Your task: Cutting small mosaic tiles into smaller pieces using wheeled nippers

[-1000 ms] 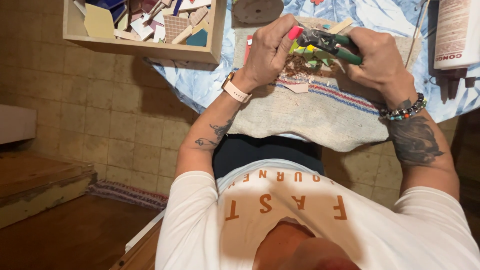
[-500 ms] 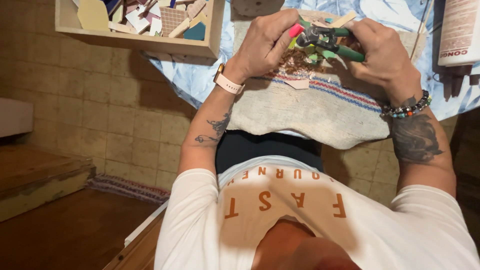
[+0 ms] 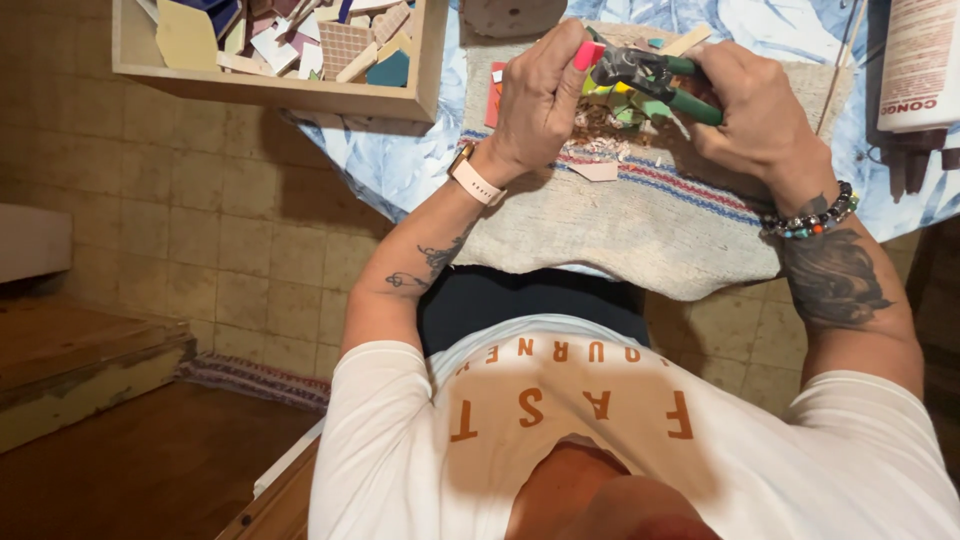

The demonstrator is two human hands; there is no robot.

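My left hand [image 3: 540, 100] pinches a small bright pink tile piece [image 3: 588, 54] between its fingertips. It holds the piece at the jaws of green-handled tile nippers [image 3: 650, 75], which my right hand [image 3: 755, 110] grips by the handles. Both hands hover over a beige cloth [image 3: 640, 225] with a red and blue stripe, spread on the table. Small coloured tile chips [image 3: 620, 110] and a pale shard [image 3: 597, 171] lie on the cloth under the hands.
A wooden tray [image 3: 290, 95] with several tile pieces sits at the upper left on the blue patterned tablecloth [image 3: 400, 165]. A white tube [image 3: 915, 65] stands at the right edge. A round grey object [image 3: 512, 15] lies at the top. Tiled floor lies below.
The view has tilted slightly, so hands and tray sit higher in the frame. Both hands keep their grip on the pink piece and the nippers.
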